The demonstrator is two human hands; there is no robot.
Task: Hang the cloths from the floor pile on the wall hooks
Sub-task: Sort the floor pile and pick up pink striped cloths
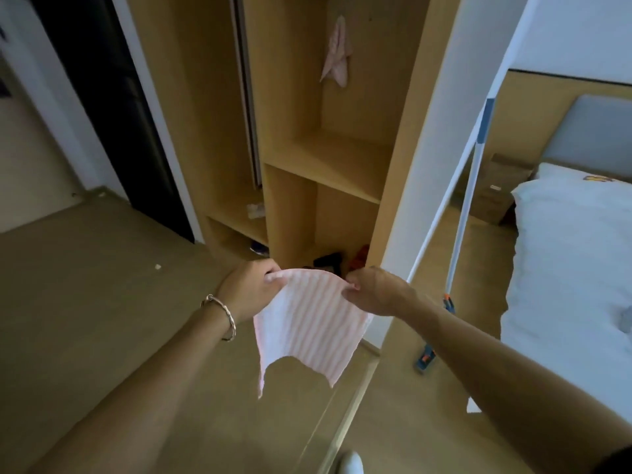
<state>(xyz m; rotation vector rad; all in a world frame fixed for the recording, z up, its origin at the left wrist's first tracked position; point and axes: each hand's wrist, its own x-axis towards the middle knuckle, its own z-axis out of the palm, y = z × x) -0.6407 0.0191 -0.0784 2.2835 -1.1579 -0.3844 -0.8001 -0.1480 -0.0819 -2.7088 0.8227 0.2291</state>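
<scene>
Closet [342,159] ahead: striped cloth [307,323] below left hand [253,289], right hand [376,292], perhaps corner grip.

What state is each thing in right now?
Pink-and-white striped cloth: held up, spread flat, lower edge hanging free.
Left hand: pinches its top left corner.
Right hand: pinches its top right corner.
Plain pink cloth: hanging high inside the wooden cabinet.
Long-handled mop: propped up at a tilt.
</scene>
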